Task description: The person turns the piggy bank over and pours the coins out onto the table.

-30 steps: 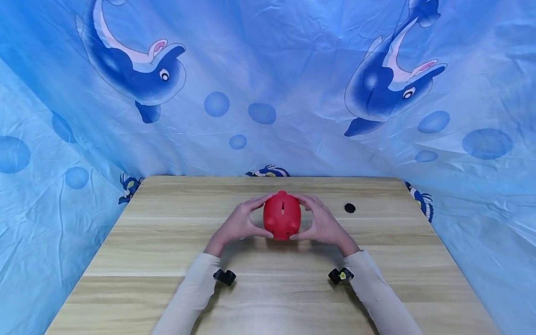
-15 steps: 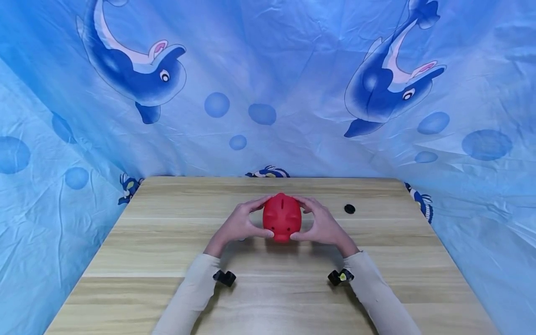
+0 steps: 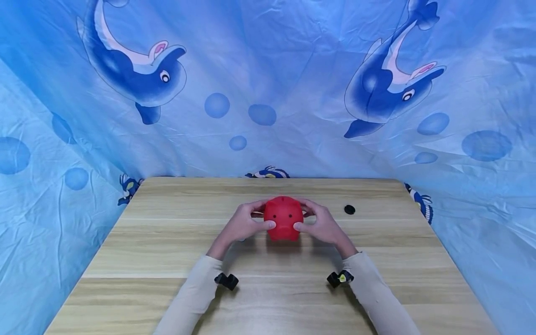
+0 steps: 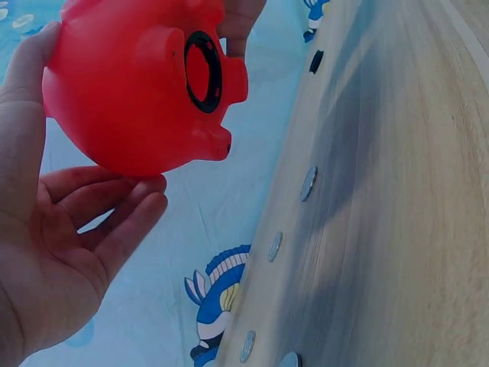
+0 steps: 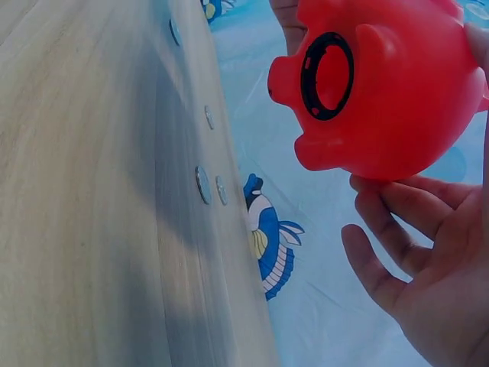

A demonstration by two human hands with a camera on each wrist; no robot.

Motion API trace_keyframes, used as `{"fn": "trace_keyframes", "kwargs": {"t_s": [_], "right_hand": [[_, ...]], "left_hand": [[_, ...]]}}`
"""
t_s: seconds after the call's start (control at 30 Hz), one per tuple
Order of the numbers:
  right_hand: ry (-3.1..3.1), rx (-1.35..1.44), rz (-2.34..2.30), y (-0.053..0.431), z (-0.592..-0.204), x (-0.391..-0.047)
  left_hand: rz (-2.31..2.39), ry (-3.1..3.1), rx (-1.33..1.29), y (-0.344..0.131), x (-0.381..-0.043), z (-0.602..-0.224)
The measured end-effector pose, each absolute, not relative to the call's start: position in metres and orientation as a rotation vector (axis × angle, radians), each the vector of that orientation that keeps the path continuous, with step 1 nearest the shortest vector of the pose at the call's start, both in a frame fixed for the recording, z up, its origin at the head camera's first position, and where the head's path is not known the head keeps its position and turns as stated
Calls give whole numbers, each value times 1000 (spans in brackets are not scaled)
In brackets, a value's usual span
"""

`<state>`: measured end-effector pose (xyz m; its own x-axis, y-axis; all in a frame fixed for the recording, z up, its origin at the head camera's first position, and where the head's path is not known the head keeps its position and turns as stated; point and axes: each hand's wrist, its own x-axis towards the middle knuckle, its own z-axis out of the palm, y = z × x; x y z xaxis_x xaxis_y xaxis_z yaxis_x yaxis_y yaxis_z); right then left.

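Note:
A red piggy bank [image 3: 284, 215] is held up over the table between both hands, its face towards the head camera. The left hand [image 3: 248, 221] grips its left side, thumb on the front and fingers reaching behind. On the opposite side, the right hand [image 3: 321, 224] grips it in the same way. In the left wrist view, the belly shows a round hole with a black ring [image 4: 217, 73] and stubby feet around it. A black round plug [image 3: 349, 209] lies on the table to the right. Coins, such as one coin [image 4: 309, 183], lie beneath the piggy bank, mostly hidden in the head view.
The wooden table [image 3: 167, 260] ends at a blue dolphin-print cloth [image 3: 310, 93] behind it. Several silver coins, including one coin [image 5: 202, 185], are scattered near the far part of the table. Black wrist cameras sit at both sleeves.
The piggy bank has tilted back between the hands: its top slot has turned away from view, and its eyes and snout have come up to face the head camera. Both thumbs have risen slightly.

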<state>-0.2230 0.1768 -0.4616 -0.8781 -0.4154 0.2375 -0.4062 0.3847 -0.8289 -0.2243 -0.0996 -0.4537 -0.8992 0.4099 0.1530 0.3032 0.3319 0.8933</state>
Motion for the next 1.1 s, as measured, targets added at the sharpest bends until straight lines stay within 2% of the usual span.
{"fn": "trace_keyframes", "kwargs": {"t_s": [0.6,1.1], "right_hand": [[2512,-414,-1623,162,-455,-213],[2544,-366,-1525,165,-461,-226]], "left_hand": [[1633,2434,386,-91,-224,-452],[1595,2444,324,-90,-233,-458]]}}
